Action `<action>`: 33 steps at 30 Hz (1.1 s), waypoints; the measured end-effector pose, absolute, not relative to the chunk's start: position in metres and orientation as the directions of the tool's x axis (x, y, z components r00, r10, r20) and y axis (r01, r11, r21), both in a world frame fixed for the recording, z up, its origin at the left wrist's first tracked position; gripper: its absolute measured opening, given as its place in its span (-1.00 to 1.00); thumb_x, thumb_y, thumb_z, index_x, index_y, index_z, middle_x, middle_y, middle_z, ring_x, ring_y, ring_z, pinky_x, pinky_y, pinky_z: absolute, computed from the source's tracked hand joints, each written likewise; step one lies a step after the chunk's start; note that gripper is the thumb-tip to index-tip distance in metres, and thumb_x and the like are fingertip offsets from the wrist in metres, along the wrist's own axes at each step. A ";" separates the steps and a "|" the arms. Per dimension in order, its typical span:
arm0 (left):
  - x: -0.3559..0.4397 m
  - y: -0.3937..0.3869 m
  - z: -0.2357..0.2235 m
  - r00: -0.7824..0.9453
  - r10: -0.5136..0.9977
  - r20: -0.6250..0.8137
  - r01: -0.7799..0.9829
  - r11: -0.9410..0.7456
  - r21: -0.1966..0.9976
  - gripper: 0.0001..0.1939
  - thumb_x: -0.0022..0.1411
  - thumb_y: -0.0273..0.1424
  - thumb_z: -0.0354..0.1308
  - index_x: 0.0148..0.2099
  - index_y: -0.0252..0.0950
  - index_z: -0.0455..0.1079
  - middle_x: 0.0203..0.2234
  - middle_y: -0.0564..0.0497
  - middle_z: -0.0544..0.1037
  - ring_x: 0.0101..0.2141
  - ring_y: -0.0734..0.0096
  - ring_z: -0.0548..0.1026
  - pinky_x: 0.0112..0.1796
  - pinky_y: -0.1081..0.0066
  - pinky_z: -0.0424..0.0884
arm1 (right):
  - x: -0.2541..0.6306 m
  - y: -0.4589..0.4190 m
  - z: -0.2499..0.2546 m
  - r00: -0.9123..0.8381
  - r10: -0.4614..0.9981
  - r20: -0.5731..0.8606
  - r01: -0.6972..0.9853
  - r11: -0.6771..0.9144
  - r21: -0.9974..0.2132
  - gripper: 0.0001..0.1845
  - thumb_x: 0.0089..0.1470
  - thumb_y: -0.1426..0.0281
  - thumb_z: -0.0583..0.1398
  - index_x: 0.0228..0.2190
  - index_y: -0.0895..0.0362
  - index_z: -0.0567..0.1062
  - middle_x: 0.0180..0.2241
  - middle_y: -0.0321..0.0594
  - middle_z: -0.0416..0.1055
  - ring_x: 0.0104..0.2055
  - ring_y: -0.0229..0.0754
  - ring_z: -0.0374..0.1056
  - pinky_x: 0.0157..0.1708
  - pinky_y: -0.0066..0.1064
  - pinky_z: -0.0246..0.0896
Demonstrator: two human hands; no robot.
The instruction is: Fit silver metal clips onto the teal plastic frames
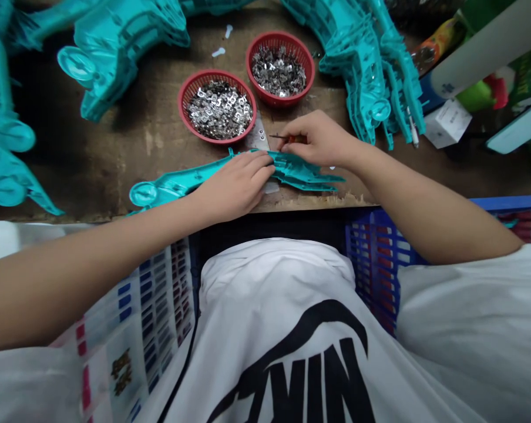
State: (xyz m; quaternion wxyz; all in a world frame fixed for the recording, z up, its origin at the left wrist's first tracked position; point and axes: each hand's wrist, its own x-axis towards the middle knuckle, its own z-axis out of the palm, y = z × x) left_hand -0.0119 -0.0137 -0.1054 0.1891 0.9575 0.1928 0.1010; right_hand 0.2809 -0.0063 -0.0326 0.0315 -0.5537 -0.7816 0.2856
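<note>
Teal plastic moulding (204,173) lies flat along the near edge of the wooden worktop (116,164), with its round disc end (143,194) to the left and its ribbed end reaching right, just past the person's hands. The left hand (234,188) rests palm down across the middle of the moulding. Its fingers (259,170) curl over the top edge, so this grip is closed on the piece and pins it to the worktop, with the forearm coming in low from the left. The right hand (318,141) sits just above the ribbed section, wrist bent and forearm angled in from the right. Its grip is closed, thumb and forefinger pinching a small orange-handled tool (289,138) with a thin dark shaft, which points left just above the moulding.

Two red plastic baskets (217,107) of small silver metal pieces (219,110) stand just beyond the hands. A holed metal plate (260,136) lies against the nearer basket. Heaps of similar teal mouldings (116,53) rise on both sides of the worktop. Below its edge sits a blue plastic crate (375,252), beside the person's white printed shirt (283,352).
</note>
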 end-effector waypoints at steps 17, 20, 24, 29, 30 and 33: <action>-0.007 -0.020 -0.113 0.898 0.419 0.132 0.340 -0.854 0.394 -0.33 0.59 -0.62 0.05 0.63 -0.45 0.53 0.65 -0.56 0.56 0.74 -0.37 0.43 0.74 -0.49 0.35 | 0.271 -0.004 -0.034 -0.498 0.813 -0.302 0.837 0.360 -0.412 -0.51 0.65 0.30 0.20 0.32 0.08 0.84 0.33 0.07 0.74 0.27 0.06 0.60 0.28 -0.09 0.41; -0.008 -0.018 -0.114 0.904 0.400 0.149 0.324 -0.870 0.371 -0.36 0.58 -0.60 0.08 0.60 -0.48 0.54 0.60 -0.61 0.57 0.70 -0.42 0.45 0.71 -0.48 0.40 | 0.271 -0.004 -0.029 -0.412 0.868 -0.277 0.877 0.296 -0.379 -0.42 0.65 0.25 0.26 0.51 0.03 0.75 0.37 0.06 0.76 0.29 0.10 0.62 0.28 -0.09 0.45; -0.011 -0.019 -0.115 0.890 0.424 0.171 0.352 -0.874 0.334 -0.39 0.59 -0.57 0.11 0.58 -0.43 0.53 0.67 -0.61 0.46 0.70 -0.46 0.43 0.65 -0.49 0.50 | 0.278 -0.010 -0.018 -0.380 0.895 -0.232 0.898 0.297 -0.326 -0.34 0.71 0.16 0.23 0.64 0.03 0.66 0.37 0.11 0.76 0.32 0.24 0.63 0.29 -0.04 0.45; -0.015 -0.021 -0.115 0.871 0.465 0.157 0.380 -0.841 0.384 -0.36 0.58 -0.53 0.23 0.62 -0.36 0.49 0.77 -0.65 0.29 0.77 -0.62 0.31 0.67 -0.62 0.43 | 0.280 -0.029 -0.016 -0.471 0.843 -0.259 0.868 0.391 -0.305 -0.43 0.71 0.24 0.18 0.43 0.16 0.81 0.19 0.15 0.77 0.20 0.27 0.62 0.26 -0.03 0.39; -0.015 -0.021 -0.115 0.870 0.468 0.153 0.379 -0.835 0.399 -0.35 0.58 -0.51 0.28 0.63 -0.34 0.49 0.78 -0.65 0.27 0.78 -0.64 0.29 0.67 -0.63 0.41 | 0.279 -0.033 -0.017 -0.474 0.841 -0.262 0.868 0.395 -0.302 -0.44 0.70 0.26 0.19 0.41 0.16 0.83 0.16 0.14 0.76 0.16 0.25 0.61 0.22 -0.05 0.38; -0.016 -0.021 -0.116 0.865 0.479 0.149 0.379 -0.819 0.432 -0.31 0.55 -0.49 0.35 0.65 -0.31 0.48 0.79 -0.64 0.26 0.79 -0.67 0.28 0.70 -0.64 0.37 | 0.276 -0.037 -0.018 -0.466 0.843 -0.269 0.874 0.390 -0.291 -0.47 0.70 0.29 0.19 0.38 0.17 0.84 0.08 0.10 0.75 0.09 0.18 0.59 0.11 -0.12 0.33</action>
